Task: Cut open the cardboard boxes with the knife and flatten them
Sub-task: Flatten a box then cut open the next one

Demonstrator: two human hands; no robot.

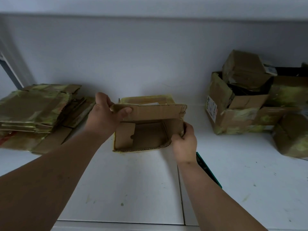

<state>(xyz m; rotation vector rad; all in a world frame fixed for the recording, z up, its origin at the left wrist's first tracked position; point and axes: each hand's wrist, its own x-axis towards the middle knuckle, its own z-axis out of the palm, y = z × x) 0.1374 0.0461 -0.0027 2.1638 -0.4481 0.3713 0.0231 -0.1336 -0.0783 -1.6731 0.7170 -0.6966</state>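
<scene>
A small brown cardboard box (146,129) lies on its side in the middle of the white table, its open end facing me. My left hand (105,114) grips the left end of the box's upper flap, thumb on the near face. My right hand (184,144) pinches the box's lower right corner. A green and black object (208,169), partly hidden behind my right forearm, lies on the table; I cannot tell whether it is the knife.
A stack of flattened boxes (38,110) lies at the left. A pile of unopened and torn taped boxes (250,100) stands at the right, with one more box (293,137) nearer the right edge. A pale wall closes off the back of the white table (126,189).
</scene>
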